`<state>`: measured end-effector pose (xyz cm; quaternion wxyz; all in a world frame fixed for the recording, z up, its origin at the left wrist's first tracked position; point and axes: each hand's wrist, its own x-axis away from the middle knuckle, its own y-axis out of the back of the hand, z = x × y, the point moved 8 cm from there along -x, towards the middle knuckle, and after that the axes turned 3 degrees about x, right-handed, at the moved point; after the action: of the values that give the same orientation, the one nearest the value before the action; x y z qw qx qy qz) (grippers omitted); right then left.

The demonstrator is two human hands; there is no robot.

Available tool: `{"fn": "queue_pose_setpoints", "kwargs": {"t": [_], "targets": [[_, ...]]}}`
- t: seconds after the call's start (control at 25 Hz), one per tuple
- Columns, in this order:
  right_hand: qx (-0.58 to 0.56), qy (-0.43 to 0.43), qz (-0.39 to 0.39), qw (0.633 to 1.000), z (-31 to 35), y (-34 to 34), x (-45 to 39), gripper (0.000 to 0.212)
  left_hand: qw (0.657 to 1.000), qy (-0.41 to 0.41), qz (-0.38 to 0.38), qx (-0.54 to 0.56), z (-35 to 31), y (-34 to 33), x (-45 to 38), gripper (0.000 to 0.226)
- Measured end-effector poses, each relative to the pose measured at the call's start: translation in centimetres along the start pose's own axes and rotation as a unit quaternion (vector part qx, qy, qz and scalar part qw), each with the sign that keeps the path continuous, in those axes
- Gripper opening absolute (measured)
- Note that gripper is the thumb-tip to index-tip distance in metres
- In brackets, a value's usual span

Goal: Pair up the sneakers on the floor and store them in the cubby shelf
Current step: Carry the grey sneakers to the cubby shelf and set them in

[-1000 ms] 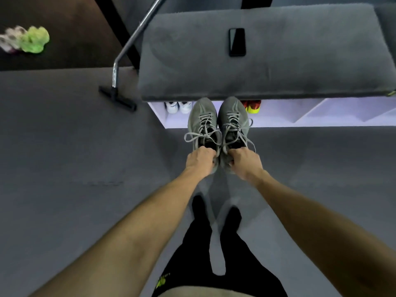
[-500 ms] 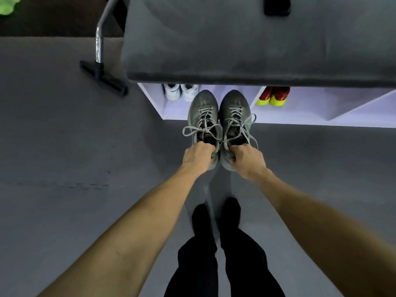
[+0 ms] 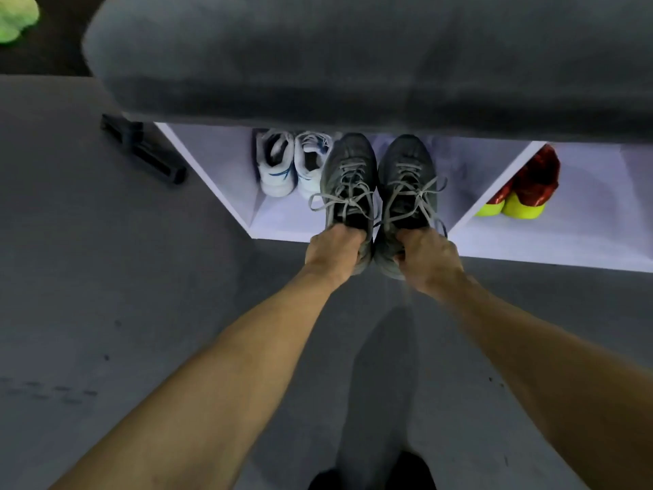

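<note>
- Both my hands are busy: my left hand is curled over the heel end of the left grey sneaker, and my right hand is gripping the heel of the right grey sneaker the same way, fingers tucked in at the collar.
- The two grey ones are side by side, toes pointing into the white cubby shelf, heels hanging out over the front edge. Can't tell whether the soles are actually resting on the shelf floor.
- What's in the way: a pair of white sneakers with blue trim is sitting in that same compartment, just left of my grey pair, and the left grey shoe covers part of it.
- A slanted white divider sits right of my grey pair, and past it there's a red pair with yellow-green toes in the next compartment.
- A big grey padded top hangs over the whole shelf and hides the back of the compartments.
- Off to the left, a black bar-shaped foot lies on the grey floor. Something neon green sits in the far top-left corner, too blurry to say more.
- Count: two grey, two white and two red sneakers, so six in all, plus the green thing.
</note>
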<state>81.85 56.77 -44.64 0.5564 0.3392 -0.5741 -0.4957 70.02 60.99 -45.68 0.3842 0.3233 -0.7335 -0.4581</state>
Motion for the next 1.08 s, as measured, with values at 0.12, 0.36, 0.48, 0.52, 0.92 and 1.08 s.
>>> {"fn": "queue_pose_setpoints", "kwargs": {"t": [0.12, 0.36, 0.48, 0.52, 0.92, 1.08], "targets": [[0.034, 0.013, -0.022, 0.999, -0.9, -2.0, -4.9, 0.027, 1.000, -0.010, -0.025, -0.012, 0.7, -2.4, -4.8, 0.009], [0.047, 0.022, -0.054, 0.997, -4.0, -4.4, -10.8, 0.029, 0.998, -0.013, -0.048, -0.038, 0.4, -6.1, -11.8, 0.021], [0.027, 0.013, -0.052, 0.998, -5.2, -5.1, -12.5, 0.035, 0.998, -0.023, -0.051, -0.034, 0.6, -6.1, -14.6, 0.022], [0.027, 0.017, -0.054, 0.998, -5.3, -5.2, -13.1, 0.036, 0.998, -0.025, -0.053, -0.034, 0.7, -6.2, -15.3, 0.022], [0.031, 0.007, -0.074, 0.997, -6.4, -7.1, -19.4, 0.041, 0.999, -0.012, -0.036, -0.013, 3.1, -6.6, -20.9, 0.033], [0.015, 0.018, -0.090, 0.996, -6.5, -6.6, -21.2, 0.037, 0.997, -0.019, -0.071, -0.032, 3.0, -5.7, -22.0, 0.042]]}}
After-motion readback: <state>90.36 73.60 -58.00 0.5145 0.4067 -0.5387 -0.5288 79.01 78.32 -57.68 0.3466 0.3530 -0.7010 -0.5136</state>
